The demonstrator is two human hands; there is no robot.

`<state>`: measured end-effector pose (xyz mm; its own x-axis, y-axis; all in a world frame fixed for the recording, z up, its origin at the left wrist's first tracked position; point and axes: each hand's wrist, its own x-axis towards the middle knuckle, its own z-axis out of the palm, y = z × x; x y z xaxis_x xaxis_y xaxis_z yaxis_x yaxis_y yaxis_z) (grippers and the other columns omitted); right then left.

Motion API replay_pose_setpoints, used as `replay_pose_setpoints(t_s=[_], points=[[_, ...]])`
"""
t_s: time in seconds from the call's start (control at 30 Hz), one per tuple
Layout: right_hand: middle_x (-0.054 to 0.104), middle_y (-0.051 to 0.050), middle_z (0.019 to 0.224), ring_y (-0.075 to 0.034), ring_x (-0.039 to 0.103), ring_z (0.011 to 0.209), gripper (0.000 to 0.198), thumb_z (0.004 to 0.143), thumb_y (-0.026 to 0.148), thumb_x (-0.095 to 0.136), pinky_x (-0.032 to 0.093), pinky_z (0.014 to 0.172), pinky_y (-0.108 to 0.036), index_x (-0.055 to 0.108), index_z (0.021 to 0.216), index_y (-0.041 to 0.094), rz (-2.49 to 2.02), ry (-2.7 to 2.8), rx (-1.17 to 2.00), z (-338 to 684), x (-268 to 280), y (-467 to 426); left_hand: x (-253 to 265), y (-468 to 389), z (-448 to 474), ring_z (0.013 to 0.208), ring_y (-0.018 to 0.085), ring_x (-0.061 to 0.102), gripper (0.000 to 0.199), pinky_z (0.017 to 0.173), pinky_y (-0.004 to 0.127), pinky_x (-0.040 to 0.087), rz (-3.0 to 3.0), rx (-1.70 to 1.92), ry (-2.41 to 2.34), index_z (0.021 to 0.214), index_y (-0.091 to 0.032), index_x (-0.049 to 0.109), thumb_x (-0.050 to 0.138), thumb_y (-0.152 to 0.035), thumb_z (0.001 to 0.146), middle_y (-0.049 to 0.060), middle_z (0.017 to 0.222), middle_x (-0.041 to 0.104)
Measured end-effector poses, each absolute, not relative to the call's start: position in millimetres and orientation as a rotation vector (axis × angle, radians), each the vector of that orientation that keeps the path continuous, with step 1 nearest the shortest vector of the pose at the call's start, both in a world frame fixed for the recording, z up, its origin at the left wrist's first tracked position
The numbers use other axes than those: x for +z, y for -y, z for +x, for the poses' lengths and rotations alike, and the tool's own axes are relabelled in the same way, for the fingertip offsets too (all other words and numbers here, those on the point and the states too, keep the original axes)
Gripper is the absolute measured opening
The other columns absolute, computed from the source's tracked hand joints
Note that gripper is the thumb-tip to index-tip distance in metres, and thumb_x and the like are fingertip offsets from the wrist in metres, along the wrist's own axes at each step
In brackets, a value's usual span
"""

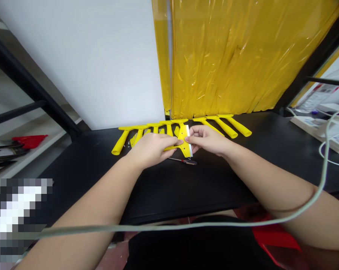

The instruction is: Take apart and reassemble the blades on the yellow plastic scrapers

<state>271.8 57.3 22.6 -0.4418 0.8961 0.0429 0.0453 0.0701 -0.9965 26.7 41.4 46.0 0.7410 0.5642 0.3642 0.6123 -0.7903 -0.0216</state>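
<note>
A yellow scraper (183, 143) is held up over the black table between my two hands. My left hand (154, 148) is closed around its handle, thumb resting on the flat yellow head. On the other side, my right hand (205, 139) pinches the pale blade strip (190, 147) along the head's edge. Two small dark holes show in the head. Below the scraper lies a screwdriver (188, 162), its shaft pointing left. Behind my hands stretches a row of yellow scraper handles (120, 143), with more handles (228, 129) to the right.
Small yellow plates (133, 141) and tiny metal screws (128, 145) lie left of my left hand, partly hidden. White power strips (312, 127) stand at the right. A pale cable (208, 224) crosses the near view. A white panel (101, 63) and yellow plastic sheeting (228, 56) rise behind.
</note>
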Motion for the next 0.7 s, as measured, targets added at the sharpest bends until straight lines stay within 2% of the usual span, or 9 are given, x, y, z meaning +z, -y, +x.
replay_pose_setpoints(t_s=[0.07,0.2,0.33,0.4,0.5,0.6,0.7], points=[[0.073,-0.004,0.068,-0.014,0.071,0.059,0.041,0.076,0.046,0.093,0.065,0.060,-0.026,0.065,0.081,0.017,-0.989,1.647,1.436,273.3,24.0,-59.0,45.7,-43.1,25.5,0.091,0.021,0.076,0.024,0.074,0.029,0.053,-2.805,-0.520,0.950,0.119,-0.026,0.076,0.062,-0.029,0.100,0.003,0.103,0.082],[0.072,-0.005,0.069,-0.014,0.066,0.054,0.034,0.093,0.047,0.075,0.059,0.052,-0.026,0.068,0.079,0.017,-1.127,1.716,1.372,284.1,30.0,-63.3,47.4,-46.7,20.5,0.090,0.020,0.076,0.023,0.075,0.030,0.054,-2.791,-0.574,0.933,0.117,-0.026,0.077,0.062,-0.031,0.100,0.003,0.103,0.082],[0.077,-0.004,0.081,-0.015,0.068,0.069,0.009,0.084,0.026,0.078,0.055,0.064,-0.026,0.079,0.086,0.017,-1.211,2.144,1.117,295.5,31.5,-63.1,49.8,-48.7,16.3,0.090,0.020,0.075,0.022,0.074,0.030,0.053,-2.771,-0.648,0.908,0.116,-0.024,0.077,0.062,-0.031,0.102,0.005,0.105,0.080],[0.078,-0.003,0.085,-0.015,0.068,0.074,0.013,0.082,0.023,0.077,0.053,0.069,-0.025,0.081,0.093,0.018,-1.150,2.337,1.040,294.7,30.3,-60.2,50.2,-49.1,15.8,0.090,0.021,0.075,0.022,0.074,0.031,0.053,-2.766,-0.650,0.891,0.116,-0.023,0.077,0.061,-0.031,0.102,0.006,0.107,0.079],[0.076,-0.002,0.082,-0.014,0.065,0.070,0.017,0.087,0.026,0.074,0.048,0.065,-0.025,0.081,0.098,0.016,-1.127,2.421,1.035,286.3,28.5,-55.0,49.8,-49.6,16.6,0.089,0.021,0.074,0.021,0.075,0.031,0.053,-2.774,-0.626,0.880,0.116,-0.024,0.077,0.061,-0.030,0.102,0.006,0.107,0.079],[0.072,-0.001,0.074,-0.013,0.061,0.065,0.013,0.087,0.023,0.074,0.044,0.062,-0.026,0.080,0.096,0.015,-1.217,2.449,0.967,277.1,27.8,-51.5,49.6,-49.8,17.3,0.089,0.020,0.074,0.021,0.076,0.030,0.053,-2.785,-0.606,0.891,0.115,-0.024,0.076,0.062,-0.030,0.101,0.006,0.107,0.079],[0.068,0.000,0.069,-0.013,0.057,0.061,0.007,0.089,0.021,0.073,0.042,0.061,-0.027,0.077,0.085,0.017,-1.241,2.508,0.808,271.0,28.3,-49.9,49.6,-49.6,17.1,0.091,0.021,0.074,0.019,0.077,0.030,0.053,-2.799,-0.601,0.896,0.114,-0.024,0.076,0.063,-0.029,0.101,0.005,0.108,0.079]])
